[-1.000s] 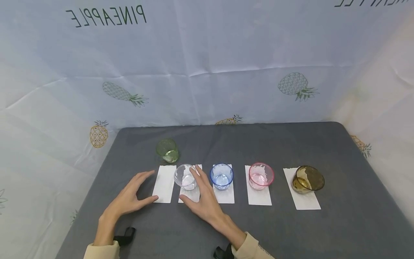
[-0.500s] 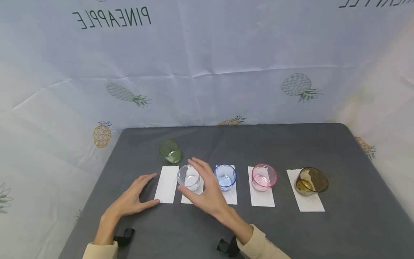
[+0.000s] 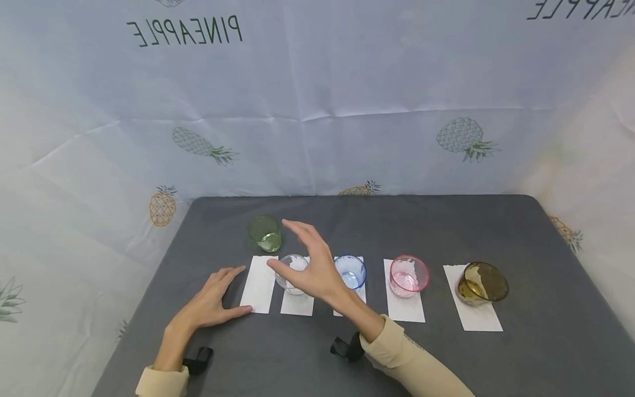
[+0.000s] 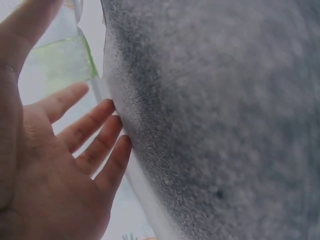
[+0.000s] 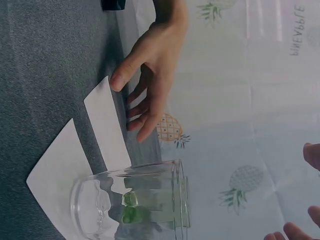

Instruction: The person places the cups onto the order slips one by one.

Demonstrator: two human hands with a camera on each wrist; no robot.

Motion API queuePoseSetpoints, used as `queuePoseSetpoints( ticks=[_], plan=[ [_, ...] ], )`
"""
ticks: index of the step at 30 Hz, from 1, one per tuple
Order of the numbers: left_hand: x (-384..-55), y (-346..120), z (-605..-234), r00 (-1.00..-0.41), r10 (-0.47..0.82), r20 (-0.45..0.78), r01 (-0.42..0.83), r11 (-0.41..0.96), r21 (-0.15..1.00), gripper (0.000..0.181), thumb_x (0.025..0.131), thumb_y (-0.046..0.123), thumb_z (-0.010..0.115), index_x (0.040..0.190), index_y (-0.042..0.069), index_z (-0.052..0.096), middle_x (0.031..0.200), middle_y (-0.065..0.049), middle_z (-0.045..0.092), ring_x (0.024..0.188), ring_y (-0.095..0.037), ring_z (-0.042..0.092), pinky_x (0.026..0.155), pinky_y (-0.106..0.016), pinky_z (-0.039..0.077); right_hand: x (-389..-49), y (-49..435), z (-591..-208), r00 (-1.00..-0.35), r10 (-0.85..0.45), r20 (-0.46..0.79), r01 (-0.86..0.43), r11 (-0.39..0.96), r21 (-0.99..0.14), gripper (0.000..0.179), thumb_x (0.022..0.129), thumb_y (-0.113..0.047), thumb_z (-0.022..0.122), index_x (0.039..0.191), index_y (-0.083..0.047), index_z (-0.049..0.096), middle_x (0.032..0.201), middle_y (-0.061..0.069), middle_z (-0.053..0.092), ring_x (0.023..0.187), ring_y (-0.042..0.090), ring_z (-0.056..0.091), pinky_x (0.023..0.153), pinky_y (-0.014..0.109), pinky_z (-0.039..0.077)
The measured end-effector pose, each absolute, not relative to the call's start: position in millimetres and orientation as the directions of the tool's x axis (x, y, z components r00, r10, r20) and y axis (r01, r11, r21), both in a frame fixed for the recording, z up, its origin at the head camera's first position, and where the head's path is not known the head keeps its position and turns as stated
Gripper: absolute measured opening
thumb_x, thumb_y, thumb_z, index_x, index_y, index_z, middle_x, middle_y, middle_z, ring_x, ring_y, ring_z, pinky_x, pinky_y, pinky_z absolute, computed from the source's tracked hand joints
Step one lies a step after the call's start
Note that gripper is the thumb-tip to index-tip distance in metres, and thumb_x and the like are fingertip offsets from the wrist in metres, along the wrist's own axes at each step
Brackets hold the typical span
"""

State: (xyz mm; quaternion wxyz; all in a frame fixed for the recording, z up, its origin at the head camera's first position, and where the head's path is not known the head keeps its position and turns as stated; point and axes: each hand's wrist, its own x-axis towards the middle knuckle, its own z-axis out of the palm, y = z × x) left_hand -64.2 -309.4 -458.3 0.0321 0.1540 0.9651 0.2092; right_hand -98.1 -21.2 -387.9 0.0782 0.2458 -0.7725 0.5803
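My left hand (image 3: 213, 300) rests beside the leftmost white paper strip (image 3: 259, 286), thumb and fingers spread and straight. Its thumb tip is at the strip's near corner; whether it presses the paper I cannot tell. My right hand (image 3: 315, 270) hovers above the clear glass (image 3: 296, 262), fingers apart, holding nothing, and partly hides it. In the right wrist view the clear glass (image 5: 150, 200) stands on its strip, apart from the right fingertips (image 5: 295, 232). Behind the leftmost strip stands a green glass (image 3: 265, 234), near the right fingertips in the head view.
To the right, a blue glass (image 3: 350, 273), a pink glass (image 3: 409, 275) and an amber glass (image 3: 481, 284) each stand on a white strip. The grey table (image 3: 397, 220) meets a pineapple-print curtain (image 3: 317, 82) at the back.
My right hand has risen and moved away from me, from beside the clear glass toward the green one. The left hand has hardly moved. The head view has shifted slightly.
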Motion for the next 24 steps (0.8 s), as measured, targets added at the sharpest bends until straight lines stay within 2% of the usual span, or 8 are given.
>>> queuePoseSetpoints(
  ticks=[7, 14, 20, 24],
  plan=[
    [-64.1, -307.5, -462.9, -0.958, 0.286, -0.007, 0.261, 0.883, 0.391, 0.090, 0.078, 0.051, 0.085, 0.149, 0.006, 0.050, 0.141, -0.021, 0.054, 0.126, -0.040, 0.052, 0.094, -0.064, 0.051, -109.6, -30.8, -383.1, -0.854, -0.311, 0.418, -0.489, 0.200, -0.849, 0.072, 0.086, -0.028, 0.082, 0.150, -0.018, 0.052, 0.148, 0.003, 0.055, 0.132, 0.022, 0.055, 0.104, 0.046, 0.051],
    [-65.9, -306.3, -460.3, -0.961, 0.275, -0.019, 0.247, 0.890, 0.383, 0.091, 0.078, 0.051, 0.085, 0.148, 0.006, 0.051, 0.141, -0.020, 0.053, 0.126, -0.040, 0.051, 0.096, -0.064, 0.051, -125.7, -44.4, -372.0, -0.847, -0.360, 0.392, -0.474, 0.176, -0.863, 0.075, 0.086, -0.028, 0.082, 0.152, -0.014, 0.048, 0.151, 0.007, 0.052, 0.141, 0.023, 0.050, 0.111, 0.048, 0.048],
    [-67.3, -306.0, -458.7, -0.959, 0.283, -0.009, 0.260, 0.892, 0.370, 0.087, 0.076, 0.052, 0.086, 0.144, 0.007, 0.055, 0.138, -0.019, 0.054, 0.124, -0.040, 0.052, 0.096, -0.063, 0.051, -140.0, -56.9, -367.1, -0.854, -0.395, 0.339, -0.445, 0.215, -0.869, 0.077, 0.087, -0.028, 0.081, 0.154, -0.014, 0.045, 0.152, 0.008, 0.050, 0.140, 0.024, 0.050, 0.111, 0.043, 0.048],
    [-67.2, -306.6, -457.9, -0.958, 0.287, 0.001, 0.268, 0.892, 0.363, 0.086, 0.075, 0.052, 0.087, 0.142, 0.008, 0.057, 0.136, -0.017, 0.056, 0.122, -0.038, 0.053, 0.094, -0.062, 0.052, -148.2, -65.2, -368.4, -0.856, -0.419, 0.302, -0.423, 0.233, -0.876, 0.080, 0.087, -0.027, 0.081, 0.155, -0.011, 0.043, 0.154, 0.012, 0.047, 0.140, 0.029, 0.049, 0.111, 0.047, 0.047]
  ],
)
